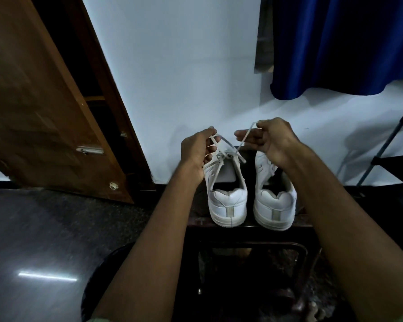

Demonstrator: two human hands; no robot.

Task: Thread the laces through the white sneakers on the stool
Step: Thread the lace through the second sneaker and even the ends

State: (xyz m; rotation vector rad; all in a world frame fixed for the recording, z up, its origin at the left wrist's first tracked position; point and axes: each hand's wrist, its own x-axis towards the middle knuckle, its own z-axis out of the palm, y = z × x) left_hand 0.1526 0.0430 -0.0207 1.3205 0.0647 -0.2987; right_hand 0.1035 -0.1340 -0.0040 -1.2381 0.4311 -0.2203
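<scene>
Sneakers: two white sneakers are seen side by side on the stool [247,231], heels toward the camera; left sneaker [228,203], right sneaker [275,205].
Stool: a dark stool is set against the white wall [172,77], its near edge just below the heels.
Lace: a white lace [228,151] is threaded through the upper eyelets of the left sneaker, and its two ends are drawn up and outward, crossing above the tongue.
Left hand: the left hand [197,151] is held above the left sneaker's far side; its grip is closed on one lace end, pinched at the fingertips.
Right hand: the right hand [271,140] is held above the front of the right sneaker; its grip is closed on the other lace end, which is run up past the thumb.
Lace relative to hands: the lace is stretched between both hands, with the crossing lying lower, between them.
Right sneaker: its front is hidden by the right hand, so its lacing cannot be told.
Surroundings: a wooden door [44,101] is seen at left, a blue curtain [347,43] at upper right, and a dark floor [44,240] below.
</scene>
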